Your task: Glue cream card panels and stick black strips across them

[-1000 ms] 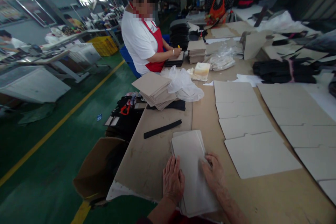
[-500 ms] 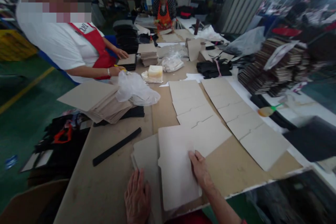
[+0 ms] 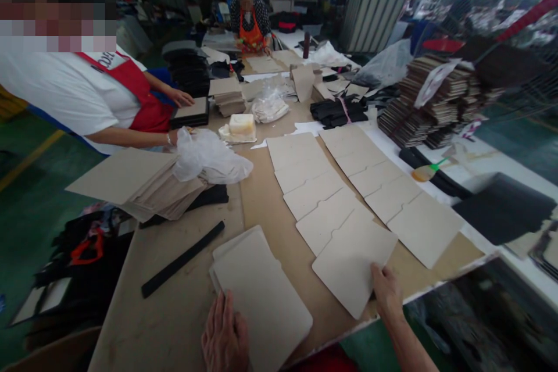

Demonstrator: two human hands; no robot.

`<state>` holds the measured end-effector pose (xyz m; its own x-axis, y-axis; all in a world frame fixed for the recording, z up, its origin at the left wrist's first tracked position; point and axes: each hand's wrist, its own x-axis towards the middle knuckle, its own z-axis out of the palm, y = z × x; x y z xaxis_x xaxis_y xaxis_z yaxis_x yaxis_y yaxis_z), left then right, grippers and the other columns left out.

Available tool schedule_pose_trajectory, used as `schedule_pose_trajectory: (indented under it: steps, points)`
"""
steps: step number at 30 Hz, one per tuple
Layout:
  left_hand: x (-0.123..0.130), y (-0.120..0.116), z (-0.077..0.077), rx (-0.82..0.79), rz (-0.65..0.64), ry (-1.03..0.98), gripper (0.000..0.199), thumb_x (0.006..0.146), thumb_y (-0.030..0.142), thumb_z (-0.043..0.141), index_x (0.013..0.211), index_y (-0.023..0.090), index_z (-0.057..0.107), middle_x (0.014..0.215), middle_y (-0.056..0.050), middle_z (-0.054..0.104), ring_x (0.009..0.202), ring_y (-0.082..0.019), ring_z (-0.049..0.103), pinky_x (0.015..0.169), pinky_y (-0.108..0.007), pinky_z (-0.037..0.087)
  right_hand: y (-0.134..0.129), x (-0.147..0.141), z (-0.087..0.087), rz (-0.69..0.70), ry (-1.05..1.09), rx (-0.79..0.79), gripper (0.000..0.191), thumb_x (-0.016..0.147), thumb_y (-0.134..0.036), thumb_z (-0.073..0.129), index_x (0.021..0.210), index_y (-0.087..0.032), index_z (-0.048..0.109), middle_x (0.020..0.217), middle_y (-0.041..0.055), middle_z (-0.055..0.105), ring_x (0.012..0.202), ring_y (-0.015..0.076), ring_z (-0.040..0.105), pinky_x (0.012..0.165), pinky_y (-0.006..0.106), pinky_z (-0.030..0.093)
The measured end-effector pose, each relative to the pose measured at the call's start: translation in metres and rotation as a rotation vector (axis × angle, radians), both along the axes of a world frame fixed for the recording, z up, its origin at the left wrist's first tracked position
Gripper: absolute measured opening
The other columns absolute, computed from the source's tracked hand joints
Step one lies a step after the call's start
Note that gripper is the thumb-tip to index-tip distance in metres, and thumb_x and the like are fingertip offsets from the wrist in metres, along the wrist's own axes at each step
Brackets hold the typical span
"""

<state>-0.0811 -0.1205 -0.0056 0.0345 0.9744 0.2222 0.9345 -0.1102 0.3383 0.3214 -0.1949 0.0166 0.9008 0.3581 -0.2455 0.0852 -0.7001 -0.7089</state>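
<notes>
My left hand (image 3: pixel 225 331) lies with fingers stretched out on the left edge of a small stack of grey-beige cardboard sheets (image 3: pixel 261 296). With my right hand (image 3: pixel 387 290) I grip the right edge of a single cardboard sheet (image 3: pixel 355 267), thumb on top and fingers partly hidden beneath. That sheet lies at the near end of a row of overlapping cardboard sheets (image 3: pixel 300 157), which have small notches along their edges. A second overlapping row (image 3: pixel 392 186) runs alongside it on the right.
A black strip (image 3: pixel 183 258) lies left of my stack. Beyond it stand a tall cardboard pile (image 3: pixel 126 174) and a plastic bag (image 3: pixel 209 157). A co-worker in a red apron (image 3: pixel 148 99) works at the left; another person (image 3: pixel 250 23) is at the far end. Bundled boards (image 3: pixel 418 99) stand right.
My right hand has moved right with the cardboard sheet, from beside the stack onto the near end of the left row. My left hand stays on the stack. The view has shifted slightly.
</notes>
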Motion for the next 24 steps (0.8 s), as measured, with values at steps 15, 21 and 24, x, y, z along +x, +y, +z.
schedule_pose_trajectory:
  steps: [15, 21, 24]
  points:
    - [-0.002, 0.000, 0.001, -0.037, -0.066, 0.041, 0.056, 0.096, 0.027, 0.039, 0.151, 0.019, 0.034, 0.148, -0.014, 0.048, 0.136, -0.033, 0.042, 0.106, -0.052, 0.040, -0.001, -0.002, 0.003, 0.039, 0.062, -0.258, 0.051, 0.083, -0.055, 0.034, 0.089, -0.017, 0.068, 0.090, 0.0163, 0.072, 0.088, 0.0321, 0.066, 0.074, 0.039, 0.046]
    - [-0.003, 0.000, -0.003, -0.006, -0.079, 0.024, 0.057, 0.096, 0.028, 0.038, 0.152, 0.020, 0.032, 0.149, -0.014, 0.047, 0.135, -0.034, 0.044, 0.102, -0.054, 0.042, -0.009, -0.006, 0.008, 0.067, -0.021, -0.272, 0.054, 0.083, -0.054, 0.040, 0.106, -0.012, 0.066, 0.095, 0.0176, 0.069, 0.092, 0.0336, 0.064, 0.078, 0.042, 0.047]
    - [-0.003, -0.001, -0.003, -0.009, -0.068, 0.038, 0.057, 0.095, 0.027, 0.039, 0.151, 0.020, 0.034, 0.149, -0.014, 0.047, 0.136, -0.033, 0.042, 0.102, -0.052, 0.042, -0.010, -0.019, 0.013, 0.072, -0.122, -0.267, 0.065, 0.082, -0.054, 0.044, 0.126, -0.008, 0.054, 0.109, 0.0204, 0.064, 0.102, 0.0351, 0.060, 0.084, 0.046, 0.046]
